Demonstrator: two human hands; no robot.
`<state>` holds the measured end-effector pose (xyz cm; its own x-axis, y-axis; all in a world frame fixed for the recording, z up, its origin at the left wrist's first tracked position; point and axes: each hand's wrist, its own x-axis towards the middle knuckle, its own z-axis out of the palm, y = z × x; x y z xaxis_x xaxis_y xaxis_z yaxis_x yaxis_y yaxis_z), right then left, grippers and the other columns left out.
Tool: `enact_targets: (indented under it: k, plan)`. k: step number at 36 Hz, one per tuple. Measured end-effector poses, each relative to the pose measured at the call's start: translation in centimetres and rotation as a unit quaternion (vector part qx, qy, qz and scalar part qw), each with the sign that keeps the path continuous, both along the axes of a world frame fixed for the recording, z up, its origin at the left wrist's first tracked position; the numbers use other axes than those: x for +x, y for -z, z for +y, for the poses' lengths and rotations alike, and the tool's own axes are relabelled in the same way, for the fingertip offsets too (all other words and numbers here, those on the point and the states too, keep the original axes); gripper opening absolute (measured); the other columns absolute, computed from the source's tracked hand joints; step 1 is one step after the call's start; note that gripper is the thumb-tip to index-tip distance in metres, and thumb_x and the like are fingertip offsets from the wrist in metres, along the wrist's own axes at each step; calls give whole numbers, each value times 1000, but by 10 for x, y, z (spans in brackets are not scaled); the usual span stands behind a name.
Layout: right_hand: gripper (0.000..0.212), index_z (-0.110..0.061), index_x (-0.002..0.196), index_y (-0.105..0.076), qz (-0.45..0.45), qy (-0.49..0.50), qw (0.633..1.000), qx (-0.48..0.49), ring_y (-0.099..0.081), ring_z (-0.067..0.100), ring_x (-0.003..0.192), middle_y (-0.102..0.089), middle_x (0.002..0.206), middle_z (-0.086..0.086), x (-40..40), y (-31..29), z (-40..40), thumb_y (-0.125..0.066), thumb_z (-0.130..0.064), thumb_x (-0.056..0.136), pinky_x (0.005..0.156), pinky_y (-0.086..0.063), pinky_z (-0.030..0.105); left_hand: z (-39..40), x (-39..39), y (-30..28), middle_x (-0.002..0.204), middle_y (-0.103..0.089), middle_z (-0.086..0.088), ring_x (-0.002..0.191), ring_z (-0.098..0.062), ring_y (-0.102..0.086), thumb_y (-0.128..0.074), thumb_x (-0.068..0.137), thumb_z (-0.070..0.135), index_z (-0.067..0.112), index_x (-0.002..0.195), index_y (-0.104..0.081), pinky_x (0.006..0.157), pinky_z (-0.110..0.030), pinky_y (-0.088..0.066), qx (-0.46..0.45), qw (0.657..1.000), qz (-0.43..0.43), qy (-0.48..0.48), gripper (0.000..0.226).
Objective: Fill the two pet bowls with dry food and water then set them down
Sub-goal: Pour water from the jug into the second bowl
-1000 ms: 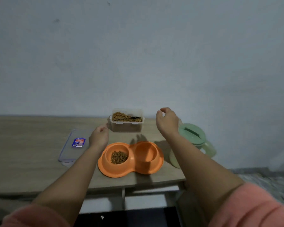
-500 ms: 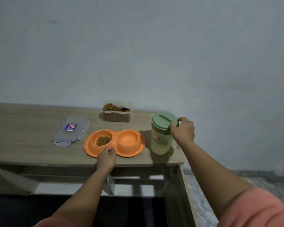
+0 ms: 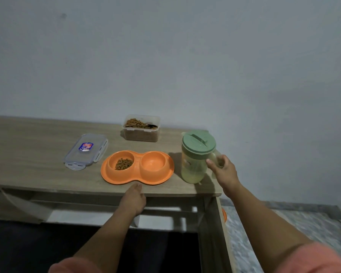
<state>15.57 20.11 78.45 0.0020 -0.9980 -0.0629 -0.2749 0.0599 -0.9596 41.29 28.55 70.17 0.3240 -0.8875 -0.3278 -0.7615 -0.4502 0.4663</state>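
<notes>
An orange double pet bowl (image 3: 137, 178) sits near the front edge of the wooden table (image 3: 28, 166). Its left cup holds brown dry food (image 3: 124, 163); its right cup (image 3: 153, 162) looks empty. To its right stands a pale green water jug (image 3: 195, 160) with a green lid. My right hand (image 3: 222, 170) is wrapped around the jug's handle. My left hand (image 3: 133, 199) rests on the table's front edge just below the bowl, fingers curled, holding nothing.
A clear tub of dry food (image 3: 141, 128) with a spoon in it stands at the back against the wall. Its clear lid (image 3: 86, 151) lies flat left of the bowl. The table's right edge runs just past the jug; patterned floor (image 3: 283, 229) lies beyond.
My right hand moved from the jug's lid down to its handle. My left hand stayed at the table's front edge below the bowl. The view shifted slightly.
</notes>
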Motion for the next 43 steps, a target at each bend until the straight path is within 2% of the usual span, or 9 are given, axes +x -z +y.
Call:
enact_targets:
  k: [3, 7, 11, 15, 19, 23, 29, 38, 43]
  plan:
    - [27, -14, 110, -53, -8, -20, 1000, -6, -57, 23, 102, -60, 109, 7, 0, 1, -6, -66, -23, 88, 83, -47, 30, -1, 0, -2, 164, -10, -3, 150, -18, -16, -37, 101, 21, 10, 154, -21, 120, -27, -17, 37, 998, -32, 32, 56]
    - [34, -8, 118, -54, -14, -51, 999, -15, -56, 18, 93, -60, 106, 5, 4, -7, -16, -66, -19, 88, 69, -45, 18, -3, 4, -4, 164, -5, 0, 150, -20, -14, -37, 101, 19, 14, 155, -18, 122, -30, -16, 60, 996, -35, 50, 58]
    - [46, -2, 124, -52, 29, -100, 995, -9, -54, 20, 98, -57, 109, 5, 8, -19, -32, -69, -22, 86, 79, -45, 26, -2, 5, -6, 164, -2, -1, 150, -21, -12, -38, 101, 18, 13, 156, -14, 122, -30, -14, 73, 994, -48, 70, 60]
    - [40, -4, 116, -55, 94, -149, 984, -12, -54, 21, 98, -56, 107, 7, 17, -35, -43, -70, -24, 85, 77, -45, 27, -2, 6, -8, 164, 0, -1, 151, -23, -11, -37, 101, 17, 14, 156, -13, 122, -31, -14, 83, 992, -56, 80, 60]
    - [24, -8, 99, -54, 164, -194, 967, -29, -53, 19, 88, -57, 89, 2, 29, -50, -47, -69, -21, 85, 71, -42, 25, -2, 7, -11, 164, 2, -2, 151, -25, -10, -36, 102, 16, 13, 156, -11, 121, -30, -12, 96, 989, -64, 91, 60]
    - [33, -2, 103, -58, 229, -210, 949, -44, -55, 21, 90, -59, 96, 8, 37, -56, -50, -70, -26, 84, 76, -42, 28, -3, 8, -11, 164, 2, -3, 150, -26, -10, -36, 102, 17, 13, 156, -10, 121, -31, -13, 102, 988, -69, 97, 60]
    - [36, -6, 101, -57, 321, -216, 919, -71, -53, 23, 89, -57, 96, 6, 48, -62, -52, -70, -34, 83, 76, -42, 30, -4, 8, -11, 164, 2, -2, 151, -25, -10, -36, 102, 16, 13, 156, -10, 121, -31, -12, 109, 987, -70, 94, 60]
    - [37, -4, 104, -54, 373, -223, 897, -80, -49, 22, 88, -54, 94, 7, 60, -71, -47, -70, -32, 84, 73, -38, 29, -4, 6, -14, 164, -3, -2, 150, -25, -13, -37, 101, 13, 14, 156, -12, 120, -31, -14, 110, 989, -59, 85, 60]
    - [31, -10, 91, -48, 385, -232, 890, -81, -48, 22, 85, -52, 90, 7, 64, -73, -45, -70, -30, 84, 71, -36, 28, -4, 6, -13, 164, -1, -1, 151, -24, -10, -35, 101, 10, 14, 156, -11, 121, -32, -11, 112, 989, -56, 81, 61]
